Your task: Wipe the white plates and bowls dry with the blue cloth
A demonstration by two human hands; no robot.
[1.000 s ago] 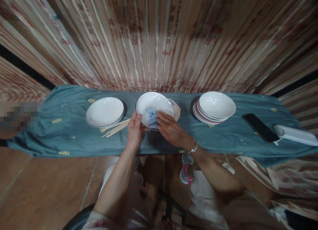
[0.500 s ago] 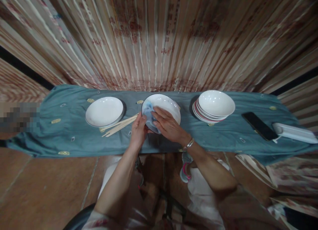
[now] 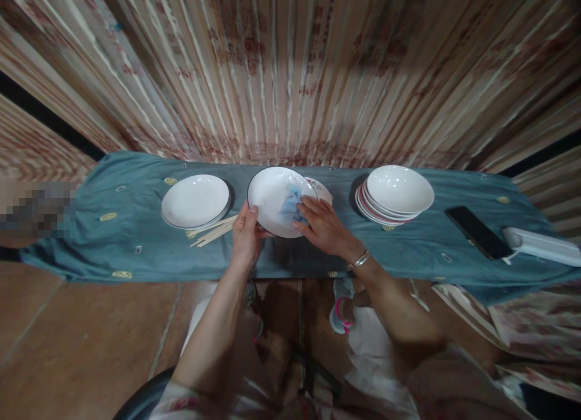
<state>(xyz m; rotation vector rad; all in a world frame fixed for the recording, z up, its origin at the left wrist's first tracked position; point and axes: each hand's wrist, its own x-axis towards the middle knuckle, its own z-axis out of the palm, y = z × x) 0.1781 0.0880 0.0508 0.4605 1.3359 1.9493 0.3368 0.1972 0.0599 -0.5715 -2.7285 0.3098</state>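
Observation:
My left hand (image 3: 246,232) grips the left edge of a white plate (image 3: 269,193) with a dark rim, thumb on top and fingers underneath. The plate is tilted and held above the table. My right hand (image 3: 324,225) presses a thin bluish cloth (image 3: 292,201) against the right part of the plate's inner face. Part of the cloth lies hidden under the fingers. Behind the plate's right edge, a patterned white dish (image 3: 321,190) shows in part. Left of my hands lie several light wooden chopsticks (image 3: 215,232), their far ends hidden behind my left hand.
On the left stand stacked white plates (image 3: 195,199). A stack of white bowls (image 3: 399,191), some red-rimmed, is on the right. Farther right lie a black phone (image 3: 479,232) and a white device (image 3: 542,246). A green patterned cloth (image 3: 149,265) covers the table; a curtain (image 3: 281,75) hangs behind.
My right hand and the cloth have moved from the plate's left part to its right side. The held plate has shifted left and up a little, uncovering part of the patterned dish.

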